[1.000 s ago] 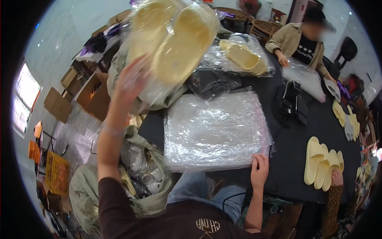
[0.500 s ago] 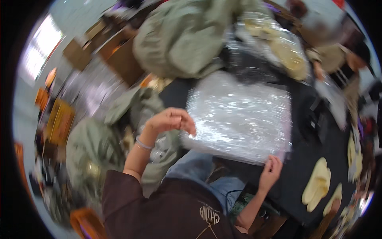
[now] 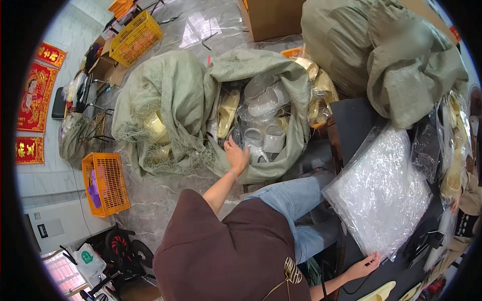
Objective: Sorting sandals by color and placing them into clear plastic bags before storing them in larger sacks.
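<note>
Slippers wrapped in clear plastic [image 3: 261, 118] fill the open mouth of the grey-green woven sack [image 3: 175, 100] lying on the marble floor [image 3: 160, 200], at about twelve o'clock from my seat. I see my left hand [image 3: 236, 154] reaching down into that mouth, fingers loosely spread, palm down against the wrapped white pairs at the near edge; it grips nothing that I can make out. A pale yellow slipper [image 3: 227, 113] lies deeper in the sack at eleven o'clock from the hand.

My right hand [image 3: 362, 267] sits at about four o'clock, low in the view, resting open on the black table [image 3: 354, 123] with its fingertips touching the near corner of the stack of clear plastic bags [image 3: 384, 193]. That stack lies flat on the table at three o'clock.

A second, bulging grey-green sack [image 3: 381, 50] sits beyond the table at one o'clock. An orange plastic crate [image 3: 105, 183] stands on the floor at nine o'clock, and a yellow plastic crate [image 3: 135, 37] farther off at eleven o'clock. My blue denim trouser leg [image 3: 293, 198] crosses between sack and table.
</note>
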Demonstrator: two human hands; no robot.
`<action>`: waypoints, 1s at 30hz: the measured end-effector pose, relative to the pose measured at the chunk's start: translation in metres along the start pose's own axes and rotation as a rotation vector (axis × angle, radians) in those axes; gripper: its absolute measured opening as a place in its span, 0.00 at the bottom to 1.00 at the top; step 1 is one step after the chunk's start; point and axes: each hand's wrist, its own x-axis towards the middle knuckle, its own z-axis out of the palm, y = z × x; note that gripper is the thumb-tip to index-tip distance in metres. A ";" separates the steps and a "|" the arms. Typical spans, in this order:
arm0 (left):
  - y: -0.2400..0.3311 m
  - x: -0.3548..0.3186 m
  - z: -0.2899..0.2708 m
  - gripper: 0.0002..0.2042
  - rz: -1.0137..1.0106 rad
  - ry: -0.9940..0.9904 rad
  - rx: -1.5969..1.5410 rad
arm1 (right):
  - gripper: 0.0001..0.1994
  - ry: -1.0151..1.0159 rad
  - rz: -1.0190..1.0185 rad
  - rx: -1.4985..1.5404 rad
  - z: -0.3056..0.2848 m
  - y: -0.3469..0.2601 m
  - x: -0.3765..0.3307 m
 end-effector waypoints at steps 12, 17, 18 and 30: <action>-0.053 0.133 0.046 0.44 -0.512 -0.271 0.276 | 0.11 0.033 0.006 -0.074 0.007 -0.010 0.004; -0.063 0.144 0.022 0.26 -0.469 -0.333 0.316 | 0.11 0.041 0.002 -0.072 0.007 -0.014 0.003; -0.067 0.140 0.015 0.24 -0.407 -0.331 0.314 | 0.11 0.037 -0.008 -0.076 0.006 -0.014 0.004; 0.053 0.091 -0.150 0.20 0.358 -0.192 0.203 | 0.11 0.033 0.016 0.019 -0.007 -0.022 0.005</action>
